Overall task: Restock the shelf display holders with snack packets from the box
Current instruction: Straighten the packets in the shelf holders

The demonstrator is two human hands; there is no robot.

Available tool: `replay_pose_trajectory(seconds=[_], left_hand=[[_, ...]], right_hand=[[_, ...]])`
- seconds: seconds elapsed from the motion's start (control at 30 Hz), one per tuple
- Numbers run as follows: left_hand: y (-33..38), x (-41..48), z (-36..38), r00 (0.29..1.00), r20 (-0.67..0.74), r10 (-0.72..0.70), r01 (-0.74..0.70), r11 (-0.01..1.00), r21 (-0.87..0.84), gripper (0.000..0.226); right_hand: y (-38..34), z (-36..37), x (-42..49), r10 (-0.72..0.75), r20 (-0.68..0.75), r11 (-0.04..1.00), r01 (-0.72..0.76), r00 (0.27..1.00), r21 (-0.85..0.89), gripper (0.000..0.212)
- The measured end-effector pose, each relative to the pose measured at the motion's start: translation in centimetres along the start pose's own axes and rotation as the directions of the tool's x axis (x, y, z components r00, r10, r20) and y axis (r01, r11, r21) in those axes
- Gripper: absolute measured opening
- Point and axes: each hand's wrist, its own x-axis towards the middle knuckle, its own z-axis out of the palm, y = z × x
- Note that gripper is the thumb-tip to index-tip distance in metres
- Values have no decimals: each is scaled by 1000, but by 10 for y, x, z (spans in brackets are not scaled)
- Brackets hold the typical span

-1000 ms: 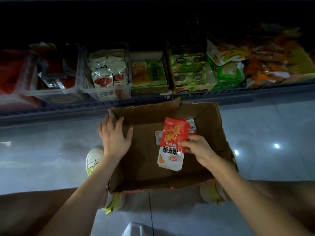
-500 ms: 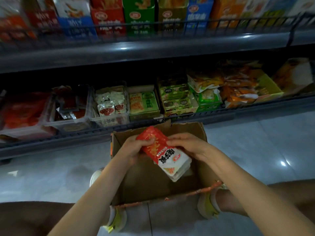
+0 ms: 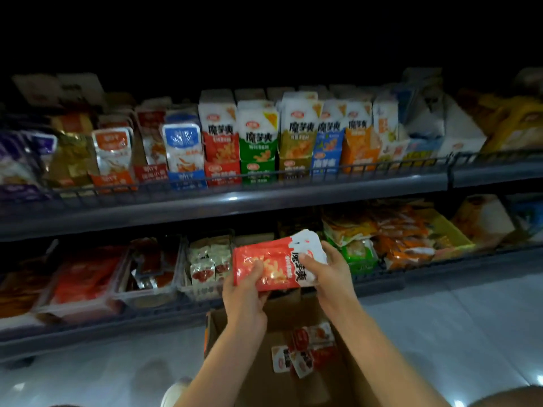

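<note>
While left hand (image 3: 245, 293) grips, right hand (image 3: 330, 276) pinches packets (image 3: 264, 267).

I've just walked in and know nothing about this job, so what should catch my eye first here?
First, the red-and-white packets in mid-frame, gripped by the left hand and right hand in front of the lower shelf. Below them, an open box on the floor holds a few loose packets. Above, bright upright cartons line the upper shelf.
</note>
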Motion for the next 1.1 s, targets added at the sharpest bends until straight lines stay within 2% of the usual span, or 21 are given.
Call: replay_pose_trajectory(seconds=[0.1,0.2,0.3,0.37,0.43,0.5,0.53,0.6,0.67,0.73,0.83,0.87,0.9,0.97,1.03,1.1], left_hand=[[27,-7,0,988,150,-38,6,978,207,69],[62,-13,1,940,329,-90,-59,907,416,49],[95,-17,1,899,437,-20,-224,837,499,44],[117,-19,6,874,483,47,-362,726,584,51],[136,-23,19,825,564,26,-457,618,640,58],[151,-22,33,788,615,-20,-489,585,646,58],[158,-17,39,779,627,1,-513,577,635,57],[171,-5,45,758,639,130,-595,539,596,59],[183,7,48,736,621,268,-648,544,533,64],[196,18,51,716,589,374,-673,591,444,60],[216,34,58,683,531,501,-717,599,357,51],[222,41,60,674,514,530,-727,599,335,52],[227,49,62,668,504,548,-733,599,321,54],[238,62,68,653,506,564,-747,591,304,59],[245,74,75,645,520,560,-751,590,297,60],[247,88,82,646,536,544,-750,586,308,59]], right_hand=[[-26,3,0,-78,-15,997,78,997,-12,31],[-48,-1,4,-37,-18,999,37,999,-9,26],[-72,2,4,-87,-15,994,86,996,-66,24],[-91,14,2,-175,17,972,176,984,-156,26],[-112,36,1,-252,110,912,274,962,-306,29],[-133,66,1,-294,246,821,376,924,-430,29],[-142,81,2,-312,306,784,426,899,-452,27],[-159,112,4,-372,386,708,527,844,-470,30],[-173,138,10,-422,414,668,586,806,-459,38],[-179,157,21,-428,414,710,583,803,-396,47],[-182,175,38,-365,406,800,505,838,-323,55],[-182,181,44,-338,434,794,501,835,-344,54],[-182,186,51,-324,467,757,521,823,-395,52],[-183,198,64,-370,500,591,614,783,-523,42],[-189,208,78,-487,500,335,682,716,-649,38],[-197,214,88,-559,523,38,650,643,-759,40]])
